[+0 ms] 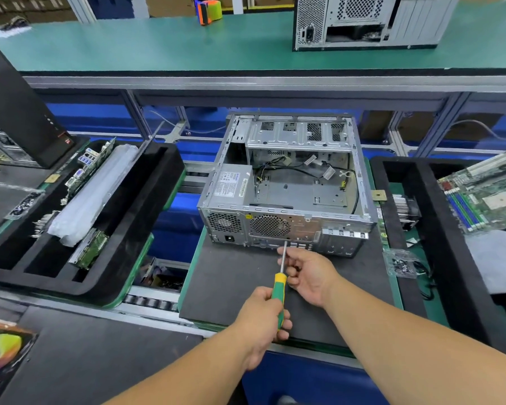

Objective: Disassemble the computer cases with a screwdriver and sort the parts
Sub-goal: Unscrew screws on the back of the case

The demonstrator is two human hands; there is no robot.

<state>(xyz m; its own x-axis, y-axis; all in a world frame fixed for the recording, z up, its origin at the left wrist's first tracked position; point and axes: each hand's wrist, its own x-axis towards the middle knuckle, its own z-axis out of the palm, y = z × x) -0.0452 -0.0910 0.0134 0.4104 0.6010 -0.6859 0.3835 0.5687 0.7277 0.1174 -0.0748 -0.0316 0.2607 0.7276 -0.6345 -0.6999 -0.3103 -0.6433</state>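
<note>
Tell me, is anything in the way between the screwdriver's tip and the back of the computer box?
Nothing visible blocks it. The left hand grips the screwdriver handle, the right hand pinches its shaft, and the tip already reaches the rear panel of the open computer case, just below the round fan grille.

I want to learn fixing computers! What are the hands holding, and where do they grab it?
A screwdriver. The left hand grips its green and yellow handle; the right hand pinches the metal shaft, tip at the computer case back panel.
</note>
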